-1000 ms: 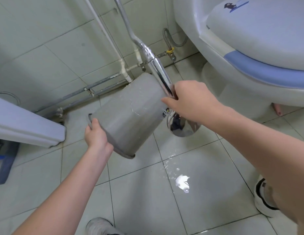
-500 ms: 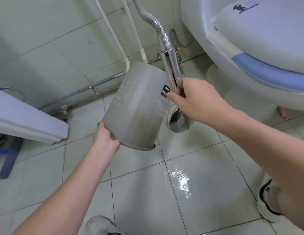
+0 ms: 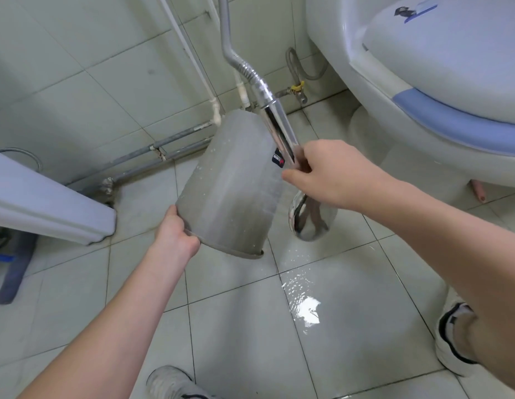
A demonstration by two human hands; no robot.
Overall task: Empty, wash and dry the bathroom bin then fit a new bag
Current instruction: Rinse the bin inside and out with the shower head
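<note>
One bin (image 3: 233,182): light, stiff plastic, wet and slippery; judged best held at rim.
Left hand (image 3: 175,237): fingers curled over rim.
Right hand (image 3: 334,174): fingers wrapped round shower head (image 3: 282,139).

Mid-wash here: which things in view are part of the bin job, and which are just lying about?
In the job:
grey bin, held by its rim in the left hand
chrome shower head, its handle gripped by the right hand

Lying about:
toilet
wall pipes
yellow-handled valve
puddle on the floor tiles
</note>
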